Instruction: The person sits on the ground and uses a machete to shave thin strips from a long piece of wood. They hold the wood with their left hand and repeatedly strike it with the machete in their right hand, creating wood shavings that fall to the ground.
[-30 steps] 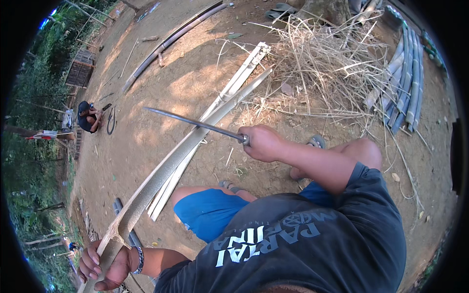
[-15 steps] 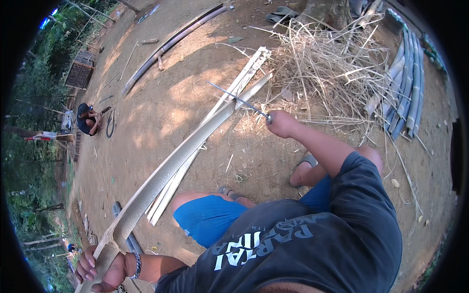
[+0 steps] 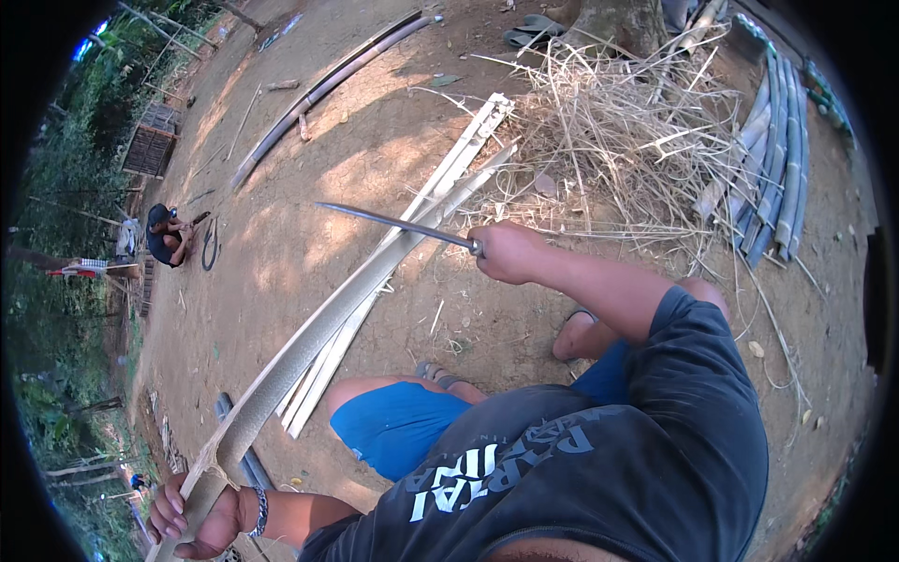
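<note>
Dappled brown earth (image 3: 234, 318) spreads around a tangled heap of shavings (image 3: 618, 140), with long bluish-grey poles (image 3: 787, 164) just to the heap's right and a crouching person (image 3: 164, 236) well apart on its left. From beside the heap, a long split bamboo (image 3: 300, 356) slants down leftward over some pale strips (image 3: 465, 150), its end farthest from the heap held in the curled fingers of the left hand (image 3: 220, 523). Below the heap, the right hand (image 3: 513, 253) makes a tight fist around the handle of a knife (image 3: 398, 224), whose blade crosses the split bamboo, touching or not I cannot tell.
</note>
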A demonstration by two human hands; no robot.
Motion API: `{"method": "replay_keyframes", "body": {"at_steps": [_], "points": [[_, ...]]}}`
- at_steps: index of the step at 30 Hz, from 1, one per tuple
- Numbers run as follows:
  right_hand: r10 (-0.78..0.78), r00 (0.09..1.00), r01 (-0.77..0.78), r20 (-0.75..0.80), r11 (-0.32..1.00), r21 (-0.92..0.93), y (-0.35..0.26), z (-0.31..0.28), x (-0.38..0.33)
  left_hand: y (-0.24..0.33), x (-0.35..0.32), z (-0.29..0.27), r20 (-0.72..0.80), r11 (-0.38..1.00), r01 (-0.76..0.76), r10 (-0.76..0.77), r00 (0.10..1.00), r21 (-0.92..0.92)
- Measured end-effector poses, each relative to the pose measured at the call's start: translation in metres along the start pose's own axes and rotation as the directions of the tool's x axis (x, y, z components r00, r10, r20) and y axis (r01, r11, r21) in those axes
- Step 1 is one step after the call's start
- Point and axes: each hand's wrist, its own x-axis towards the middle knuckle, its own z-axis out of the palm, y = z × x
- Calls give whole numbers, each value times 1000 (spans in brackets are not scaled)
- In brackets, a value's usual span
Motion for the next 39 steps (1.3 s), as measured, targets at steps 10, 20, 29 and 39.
{"method": "replay_keyframes", "body": {"at_steps": [10,20,29,39], "points": [[292,954,-296,-63,952,-79,114,27,61,5,-1,-7,64,998,58,-58,996,-7],[11,989,30,-150,963,266,-114,25,-74,-3,-7,30,46,998,37,-39,998,59],[-492,860,510,-137,814,277,-230,7,-164,6,-44,70,2,988,2,-2,1000,152],[-194,972,217,-132,958,189,-178,40,-176,22,-85,90,-77,987,9,4,997,160]]}}
